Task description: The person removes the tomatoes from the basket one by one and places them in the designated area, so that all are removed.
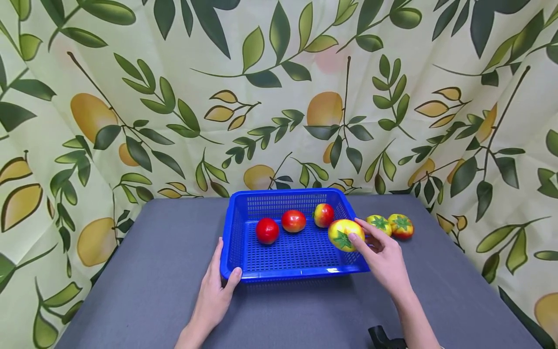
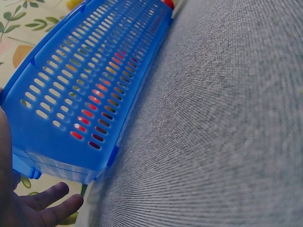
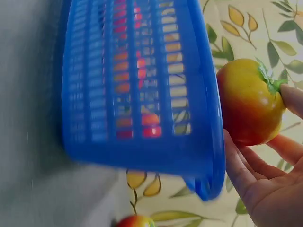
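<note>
A blue plastic basket [image 1: 279, 276] with slotted walls stands on the grey table. Inside lie a red tomato [image 1: 267, 230], an orange-red one [image 1: 293, 221] and a red-and-yellow one [image 1: 323, 215]. My left hand [image 1: 213, 291] holds the basket's front left corner, thumb at the front rim and fingers along the left side. Between thumb and fingers, my right hand [image 1: 385, 257] grips a yellow-and-red tomato [image 3: 251, 101] with a green leafy top. It is raised at the basket's right rim. The left wrist view shows two fingertips [image 2: 59, 191] beyond the basket's end.
Two more yellow-and-red tomatoes, one paler [image 1: 378, 224] and one redder [image 1: 401, 226], sit on the table right of the basket. A black object [image 1: 385, 339] shows at the bottom edge near the right forearm. Leaf-patterned cloth [image 1: 279, 121] hangs behind and on both sides.
</note>
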A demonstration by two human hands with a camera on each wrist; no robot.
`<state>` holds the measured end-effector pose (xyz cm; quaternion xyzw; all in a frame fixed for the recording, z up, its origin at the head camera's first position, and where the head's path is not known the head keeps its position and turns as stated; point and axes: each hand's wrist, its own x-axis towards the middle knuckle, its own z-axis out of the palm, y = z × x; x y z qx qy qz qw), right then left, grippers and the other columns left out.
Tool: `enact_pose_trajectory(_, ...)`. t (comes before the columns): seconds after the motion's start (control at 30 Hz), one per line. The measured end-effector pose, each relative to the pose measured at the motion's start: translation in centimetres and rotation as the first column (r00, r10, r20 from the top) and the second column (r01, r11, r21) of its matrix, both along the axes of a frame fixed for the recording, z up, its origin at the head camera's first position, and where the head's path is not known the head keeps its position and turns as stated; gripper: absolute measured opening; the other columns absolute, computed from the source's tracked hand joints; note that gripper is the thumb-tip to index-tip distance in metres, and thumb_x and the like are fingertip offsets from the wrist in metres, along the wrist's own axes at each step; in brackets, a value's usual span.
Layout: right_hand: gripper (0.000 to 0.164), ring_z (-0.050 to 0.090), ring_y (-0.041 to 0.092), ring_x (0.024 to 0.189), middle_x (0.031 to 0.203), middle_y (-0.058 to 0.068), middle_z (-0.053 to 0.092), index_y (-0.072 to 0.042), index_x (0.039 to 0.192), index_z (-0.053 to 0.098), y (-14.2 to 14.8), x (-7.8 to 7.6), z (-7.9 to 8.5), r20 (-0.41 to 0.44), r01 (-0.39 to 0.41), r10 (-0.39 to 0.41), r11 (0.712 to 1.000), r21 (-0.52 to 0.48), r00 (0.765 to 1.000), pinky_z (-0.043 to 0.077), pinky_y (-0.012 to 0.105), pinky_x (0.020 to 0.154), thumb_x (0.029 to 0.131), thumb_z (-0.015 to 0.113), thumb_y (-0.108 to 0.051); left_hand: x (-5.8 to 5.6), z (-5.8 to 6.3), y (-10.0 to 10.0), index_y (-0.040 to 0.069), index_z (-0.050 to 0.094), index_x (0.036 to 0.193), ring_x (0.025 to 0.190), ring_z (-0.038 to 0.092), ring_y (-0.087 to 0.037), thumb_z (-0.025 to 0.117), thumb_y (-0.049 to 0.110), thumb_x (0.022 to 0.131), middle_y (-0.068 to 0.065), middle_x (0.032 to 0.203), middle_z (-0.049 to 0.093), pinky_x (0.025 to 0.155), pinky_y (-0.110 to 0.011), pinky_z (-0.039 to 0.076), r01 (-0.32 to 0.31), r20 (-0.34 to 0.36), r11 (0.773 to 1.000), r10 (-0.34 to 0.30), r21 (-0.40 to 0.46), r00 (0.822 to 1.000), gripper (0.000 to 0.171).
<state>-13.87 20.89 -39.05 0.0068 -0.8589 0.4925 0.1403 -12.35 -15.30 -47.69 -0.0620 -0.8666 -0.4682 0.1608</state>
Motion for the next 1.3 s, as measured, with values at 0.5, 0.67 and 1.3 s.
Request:
enact_pose_trajectory(0.5, 0.063, 0.053, -0.013, 0.074, 0.116, 0.024, 0.061, -0.002, 0.142, 0.052, 9.6, 0.4, -0.5, -0.012, 0.261, -0.262, 0.954, 0.145, 0.965, 0.049, 0.014, 0.058, 0.095, 0.063, -0.044, 0.1, -0.2, 0.1, 0.032, 0.009, 0.159, 0.145, 0.022, -0.027, 0.059, 0.036, 0.098, 0.005, 0.162, 0.014, 0.108, -0.058, 0.027, -0.007, 0.029, 1.000, 0.006, 0.015, 1.000, 0.079)
enact_pose_trajectory(0.67, 0.065, 0.047, -0.018, 0.069, 0.114, 0.031, 0.061, 0.005, 0.140, 0.051, 13.1, -0.4, -1.8, -0.001, 0.279, -0.287, 0.931, 0.235, 0.958, 0.047, 0.015, 0.053, 0.097, 0.060, -0.043, 0.0, 0.0, 0.1, 0.034, 0.008, 0.159, 0.145, 0.021, -0.027, 0.059, 0.037, 0.098, 0.005, 0.162, 0.014, 0.109, -0.058, 0.026, -0.011, 0.034, 1.000, 0.010, 0.014, 0.999, 0.079)
enact_pose_trajectory(1.3, 0.070, 0.064, 0.031, 0.070, 0.076, 0.021, 0.069, 0.020, 0.129, 0.046, 22.9, -5.1, -4.6, 0.156, 0.170, -0.258, 0.887, 0.430, 0.953, 0.038, 0.033, 0.059, 0.101, 0.046, -0.044, -0.1, -0.3, 0.1, 0.034, 0.009, 0.159, 0.144, 0.024, -0.024, 0.061, 0.031, 0.097, 0.003, 0.162, 0.017, 0.108, -0.056, 0.028, 0.013, -0.026, 1.000, -0.012, 0.019, 1.000, 0.080)
